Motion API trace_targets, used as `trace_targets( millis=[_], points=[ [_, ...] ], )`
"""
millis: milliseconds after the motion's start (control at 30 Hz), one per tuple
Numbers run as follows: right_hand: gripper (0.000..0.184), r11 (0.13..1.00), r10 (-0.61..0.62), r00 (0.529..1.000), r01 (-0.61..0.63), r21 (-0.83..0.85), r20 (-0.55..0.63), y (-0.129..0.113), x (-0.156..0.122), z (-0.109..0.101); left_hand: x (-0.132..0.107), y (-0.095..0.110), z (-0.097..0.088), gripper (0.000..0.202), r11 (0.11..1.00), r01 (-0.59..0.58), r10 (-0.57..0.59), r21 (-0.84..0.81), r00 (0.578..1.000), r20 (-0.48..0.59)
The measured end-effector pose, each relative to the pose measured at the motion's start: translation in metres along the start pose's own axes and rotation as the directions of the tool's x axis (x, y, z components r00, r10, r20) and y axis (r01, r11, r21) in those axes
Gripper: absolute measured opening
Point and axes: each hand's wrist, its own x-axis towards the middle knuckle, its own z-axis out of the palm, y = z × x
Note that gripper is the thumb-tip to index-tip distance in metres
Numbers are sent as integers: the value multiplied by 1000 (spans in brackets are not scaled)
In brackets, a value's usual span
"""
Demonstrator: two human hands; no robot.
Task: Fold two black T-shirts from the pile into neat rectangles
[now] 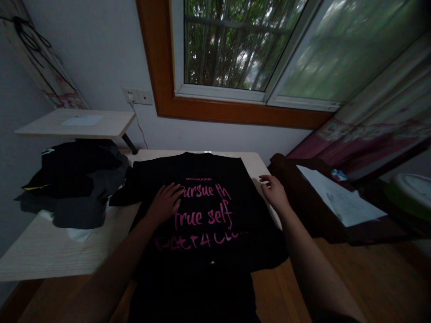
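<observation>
The pink-lettered black T-shirt [205, 205] is lying spread on the worktop [63, 253], its collar-to-hem axis running from the worktop's back edge toward its front. The left hand [164, 202] is resting on the shirt, nearer of the two, fingers extended, gripping nothing. The right hand [274, 193] is hovering by the worktop's right edge, fingers loosely curled, apparently empty, the shirt lying leftward.

My L: raised shelf [112, 124] w/ paper sheet [82, 120] on top; ahead: wall outlet [138, 96], wood-framed window [235, 49]; my R: patterned curtain [380, 121]
</observation>
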Motion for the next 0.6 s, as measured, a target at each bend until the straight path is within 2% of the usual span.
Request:
trace_targets(
  millis=[100,200,400,600],
  points=[
    [43,1000,-9,995,9,-3,99,17,-18,-6,0,-2,2,45,1000,-5,5,-1,1000,-1],
    [47,997,-65,982,70,-26,178,17,-31,-3,0,-3,4,46,1000,1,-1,-9,1000,-5],
    [37,980,-122,971,151,-129,208,6,-42,5,-1,-1,2,46,1000,-6,6,3,1000,0],
    [35,971,-150,961,187,-147,231,22,-49,0,-1,-3,3,45,1000,-8,8,8,1000,8]
  ],
)
